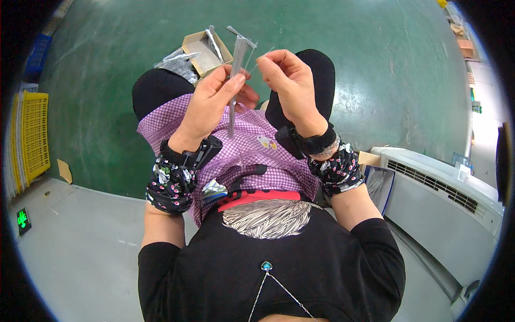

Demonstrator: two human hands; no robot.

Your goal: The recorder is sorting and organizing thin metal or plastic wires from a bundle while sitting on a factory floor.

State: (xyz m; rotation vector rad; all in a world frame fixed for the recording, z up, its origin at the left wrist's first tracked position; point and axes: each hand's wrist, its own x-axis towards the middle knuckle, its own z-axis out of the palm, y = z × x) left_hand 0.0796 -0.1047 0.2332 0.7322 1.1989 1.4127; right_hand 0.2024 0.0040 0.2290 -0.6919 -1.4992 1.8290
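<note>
Upright in my left hand (210, 104) is a bundle of thin grey metal wires (239, 52), gripped between thumb and fingers. Its top fans out slightly, and its lower end hangs down over the purple checked apron (255, 126). Just to the right, thumb and forefinger of my right hand (292, 86) pinch together beside a thin wire (272, 49) that slants near the bundle's top; it appears to be between these fingertips. Beyond my left hand sits an open cardboard box (193, 43) with more wires inside. Several silvery wire bundles (176, 64) lie along its left side.
Yellow plastic crates (35, 134) stand at the left, with a blue crate (39, 51) farther off. A white appliance with a vent (437, 185) is close on my right. My knees flank the working area above the green floor (386, 70).
</note>
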